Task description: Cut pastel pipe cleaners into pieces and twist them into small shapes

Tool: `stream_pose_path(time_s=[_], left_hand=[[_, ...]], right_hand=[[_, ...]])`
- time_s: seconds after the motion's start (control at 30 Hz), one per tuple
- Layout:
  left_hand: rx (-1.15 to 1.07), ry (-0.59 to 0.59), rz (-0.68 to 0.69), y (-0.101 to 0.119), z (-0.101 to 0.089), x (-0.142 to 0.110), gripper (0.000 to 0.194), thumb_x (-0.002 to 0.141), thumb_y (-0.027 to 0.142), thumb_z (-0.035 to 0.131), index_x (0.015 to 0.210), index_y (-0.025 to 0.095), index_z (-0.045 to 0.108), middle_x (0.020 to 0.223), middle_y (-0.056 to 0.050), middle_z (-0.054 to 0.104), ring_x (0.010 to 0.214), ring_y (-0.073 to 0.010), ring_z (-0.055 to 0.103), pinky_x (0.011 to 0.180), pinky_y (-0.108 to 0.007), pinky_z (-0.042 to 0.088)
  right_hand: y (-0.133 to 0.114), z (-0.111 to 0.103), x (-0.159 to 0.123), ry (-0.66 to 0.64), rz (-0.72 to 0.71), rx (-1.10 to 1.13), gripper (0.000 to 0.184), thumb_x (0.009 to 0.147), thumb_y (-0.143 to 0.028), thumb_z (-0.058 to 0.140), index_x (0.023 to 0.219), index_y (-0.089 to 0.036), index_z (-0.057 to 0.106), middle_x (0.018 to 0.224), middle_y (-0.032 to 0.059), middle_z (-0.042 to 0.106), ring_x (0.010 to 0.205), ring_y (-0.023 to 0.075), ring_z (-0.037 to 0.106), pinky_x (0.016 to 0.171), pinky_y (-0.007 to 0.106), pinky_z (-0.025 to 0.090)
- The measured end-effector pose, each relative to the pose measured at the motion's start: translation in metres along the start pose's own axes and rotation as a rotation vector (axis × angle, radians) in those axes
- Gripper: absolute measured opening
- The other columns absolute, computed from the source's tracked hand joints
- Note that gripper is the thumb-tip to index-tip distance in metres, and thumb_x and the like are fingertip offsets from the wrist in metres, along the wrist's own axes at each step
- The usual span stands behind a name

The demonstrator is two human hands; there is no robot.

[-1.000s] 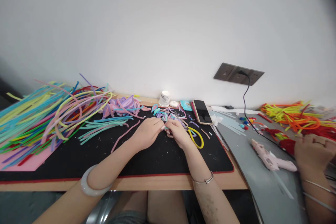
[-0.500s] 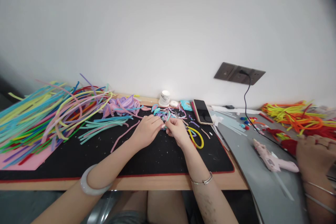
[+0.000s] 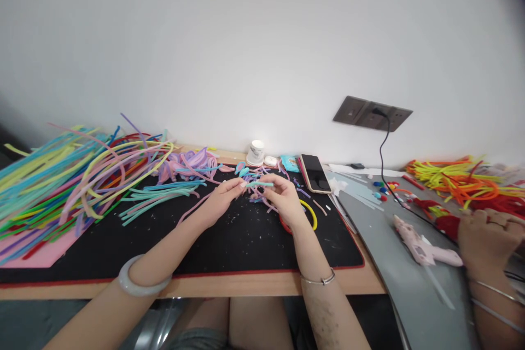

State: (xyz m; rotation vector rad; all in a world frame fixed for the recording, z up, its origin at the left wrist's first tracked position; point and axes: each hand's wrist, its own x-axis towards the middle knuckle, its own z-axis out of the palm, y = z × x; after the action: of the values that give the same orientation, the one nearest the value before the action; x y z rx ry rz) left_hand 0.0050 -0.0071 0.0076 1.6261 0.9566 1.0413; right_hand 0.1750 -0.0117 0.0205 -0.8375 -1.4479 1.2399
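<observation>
Drawn apart since half a second ago, the left hand (image 3: 219, 202) and right hand (image 3: 285, 202) now show a gap between their fingertips, and a fuzzy mint-green strip (image 3: 260, 184) bridges it. In the head view, thumb and fingers of the right hand pinch the strip near its right end, while the left hand's fingertips press together on its left end. A small pale spot at those left fingertips is too tiny to identify.

Just beneath and beyond the grip lie short pastel pieces, partly covered by the fingers. Farther beyond stand a white cup (image 3: 256, 152) and, beside it, a small white case (image 3: 270, 161). To the grip's right, a yellow loop (image 3: 315, 220) is partly hidden by the right wrist; beyond that lies a phone (image 3: 315, 174). Left of the grip, mint strips (image 3: 159, 196) lie on the black mat (image 3: 246, 254), with a multicoloured heap (image 3: 86, 175) farther out. Well right are a pink glue gun (image 3: 426, 250) and another person's hand (image 3: 488, 240).
</observation>
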Motion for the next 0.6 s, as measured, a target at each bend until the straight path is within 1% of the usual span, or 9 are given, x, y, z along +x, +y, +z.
stream_pose_path(time_s=[0.03, 0.1, 0.17, 0.27, 0.37, 0.47, 0.6], left_hand=[[-0.035, -0.008, -0.015, -0.001, 0.0, 0.0, 0.026, 0.084, 0.036, 0.037, 0.069, 0.016, 0.043, 0.064, 0.002, 0.037, 0.061, -0.0111, 0.035, 0.058, -0.021, 0.03], [-0.089, -0.033, -0.029, -0.002, 0.001, 0.0, 0.026, 0.083, 0.037, 0.038, 0.069, 0.016, 0.043, 0.064, 0.002, 0.037, 0.061, -0.011, 0.034, 0.059, -0.022, 0.03], [-0.118, -0.058, -0.035, -0.003, 0.002, -0.001, 0.026, 0.083, 0.037, 0.039, 0.068, 0.016, 0.044, 0.064, 0.003, 0.036, 0.061, -0.0109, 0.034, 0.059, -0.022, 0.03], [-0.126, -0.081, -0.062, -0.003, 0.004, -0.002, 0.027, 0.082, 0.038, 0.041, 0.067, 0.016, 0.044, 0.062, 0.003, 0.035, 0.06, -0.0107, 0.033, 0.058, -0.022, 0.029], [-0.129, -0.107, -0.067, -0.004, 0.005, -0.003, 0.026, 0.082, 0.038, 0.041, 0.069, 0.016, 0.047, 0.063, 0.003, 0.037, 0.061, -0.0107, 0.034, 0.059, -0.022, 0.029], [-0.108, -0.135, -0.041, -0.005, 0.005, -0.003, 0.027, 0.083, 0.038, 0.039, 0.071, 0.015, 0.047, 0.065, 0.003, 0.039, 0.062, -0.011, 0.035, 0.06, -0.022, 0.031], [-0.004, -0.146, 0.007, -0.007, 0.003, -0.002, 0.027, 0.084, 0.036, 0.036, 0.07, 0.016, 0.045, 0.068, 0.002, 0.042, 0.067, -0.012, 0.039, 0.064, -0.022, 0.033]], right_hand=[[0.001, 0.002, 0.001, 0.022, -0.01, -0.02, 0.024, 0.065, -0.022, 0.062, 0.089, -0.019, 0.059, 0.084, 0.0022, 0.061, 0.06, 0.0098, 0.054, 0.05, 0.021, 0.042], [0.003, 0.006, 0.001, 0.024, 0.0, -0.078, 0.025, 0.065, -0.021, 0.062, 0.09, -0.019, 0.059, 0.084, 0.0028, 0.061, 0.06, 0.0113, 0.056, 0.047, 0.021, 0.043], [0.005, 0.007, 0.001, 0.023, 0.005, -0.137, 0.021, 0.067, -0.022, 0.061, 0.087, -0.017, 0.061, 0.078, 0.003, 0.061, 0.058, 0.0123, 0.056, 0.046, 0.021, 0.044], [0.009, 0.007, 0.001, 0.032, -0.017, -0.194, 0.014, 0.068, -0.025, 0.06, 0.079, -0.016, 0.062, 0.068, 0.0016, 0.06, 0.056, 0.0126, 0.056, 0.05, 0.024, 0.045], [0.012, 0.005, 0.002, 0.034, -0.036, -0.282, 0.012, 0.07, -0.027, 0.06, 0.075, -0.016, 0.06, 0.06, -0.0011, 0.055, 0.05, 0.0103, 0.05, 0.048, 0.023, 0.041], [0.013, 0.004, 0.003, 0.018, -0.079, -0.413, 0.012, 0.074, -0.027, 0.056, 0.071, -0.016, 0.058, 0.058, -0.0019, 0.051, 0.05, 0.0093, 0.045, 0.048, 0.022, 0.036], [0.013, 0.006, 0.003, -0.034, -0.075, -0.51, 0.024, 0.079, -0.028, 0.048, 0.059, -0.016, 0.053, 0.049, -0.0028, 0.045, 0.047, 0.0088, 0.04, 0.048, 0.022, 0.031]])
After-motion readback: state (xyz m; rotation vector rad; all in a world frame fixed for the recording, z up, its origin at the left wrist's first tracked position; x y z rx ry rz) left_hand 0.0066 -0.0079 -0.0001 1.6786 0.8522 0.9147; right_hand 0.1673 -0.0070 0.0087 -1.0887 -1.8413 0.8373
